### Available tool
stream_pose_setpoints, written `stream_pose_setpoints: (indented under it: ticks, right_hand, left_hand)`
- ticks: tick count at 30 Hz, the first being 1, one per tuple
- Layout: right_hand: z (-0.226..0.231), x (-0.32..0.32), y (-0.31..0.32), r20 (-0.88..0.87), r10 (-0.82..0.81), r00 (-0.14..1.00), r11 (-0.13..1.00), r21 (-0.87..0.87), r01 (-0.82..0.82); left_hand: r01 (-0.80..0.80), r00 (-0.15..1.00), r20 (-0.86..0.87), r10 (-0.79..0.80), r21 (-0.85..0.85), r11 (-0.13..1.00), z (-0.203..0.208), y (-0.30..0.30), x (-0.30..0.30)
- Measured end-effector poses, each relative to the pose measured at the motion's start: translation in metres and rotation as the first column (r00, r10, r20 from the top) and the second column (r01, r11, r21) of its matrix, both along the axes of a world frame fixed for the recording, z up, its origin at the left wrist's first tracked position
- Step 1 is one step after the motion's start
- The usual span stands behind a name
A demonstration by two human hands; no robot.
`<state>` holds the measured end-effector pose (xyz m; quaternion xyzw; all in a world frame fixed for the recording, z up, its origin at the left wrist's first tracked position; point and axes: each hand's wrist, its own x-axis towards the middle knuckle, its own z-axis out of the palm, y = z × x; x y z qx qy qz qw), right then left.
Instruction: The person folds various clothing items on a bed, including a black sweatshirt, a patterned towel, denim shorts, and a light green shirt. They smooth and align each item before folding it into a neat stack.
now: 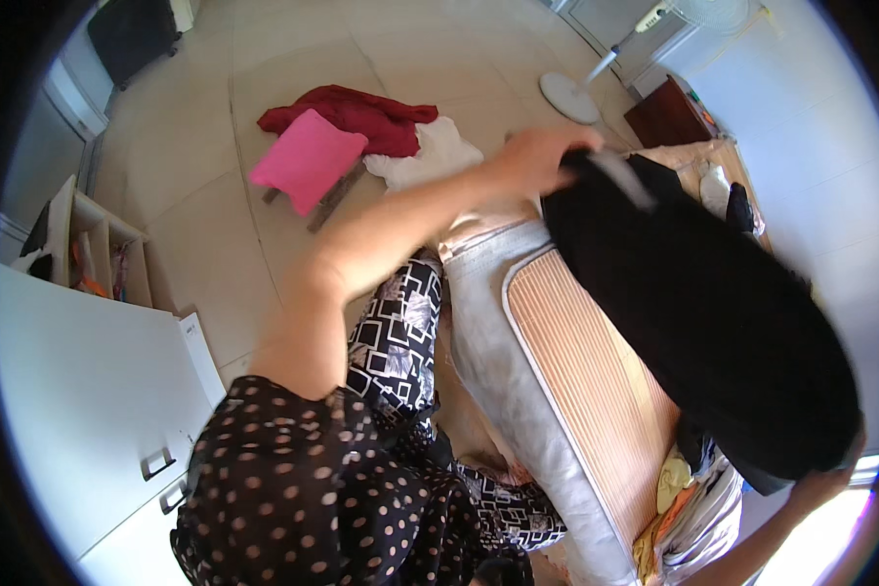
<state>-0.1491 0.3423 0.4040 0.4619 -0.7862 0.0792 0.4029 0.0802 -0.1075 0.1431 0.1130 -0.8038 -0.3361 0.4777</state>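
Note:
A black garment (698, 303) is stretched in the air between my two hands, over the bed. Which kind of clothing it is, I cannot make out. My left hand (547, 159), smeared by motion, grips its far end, where a pale grey strip shows. At the lower right, my right hand (832, 481) is closed on the near end, its fingers partly hidden by the cloth. Below the garment lies a striped woven mat (591, 366) with a pale border, on top of a grey-blue cloth (498, 337) along the bed's edge.
Crumpled yellow, orange and striped clothes (698, 523) lie at the mat's near end. On the tiled floor, a pink cushion (310, 161) rests on a low stool beside dark red cloth (366, 112) and white cloth (425, 154). A standing fan (568, 98) and white cabinet (88, 381) flank the floor.

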Motion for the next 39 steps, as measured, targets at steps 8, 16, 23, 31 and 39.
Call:
stream_pose_setpoints:
  ticks: [8,16,23,31,39]
  right_hand:
    - [-0.054,-0.033,0.056,0.869,0.163,0.468,0.816,-0.385,0.431]
    - [-0.321,0.016,0.144,0.934,0.330,-0.138,0.682,-0.135,0.719]
    - [-0.294,0.045,0.120,0.829,0.519,-0.210,0.703,-0.275,0.655]
    - [-0.161,-0.010,0.003,0.832,0.555,-0.009,0.765,-0.507,0.398]
    - [-0.223,0.054,-0.286,0.890,0.414,0.192,0.878,-0.334,-0.343]
  left_hand:
    - [0.302,0.940,0.323,-0.111,-0.637,0.709,0.150,-0.016,-0.088]
    - [0.516,0.758,0.621,-0.198,-0.385,0.766,-0.008,0.129,-0.179]
    - [0.375,0.851,0.474,-0.224,-0.252,0.892,-0.088,0.257,-0.160]
    - [0.532,0.682,0.125,-0.721,0.592,0.605,-0.061,0.258,-0.064]
    - [0.479,0.763,-0.632,-0.133,0.692,-0.540,-0.081,0.238,0.006]
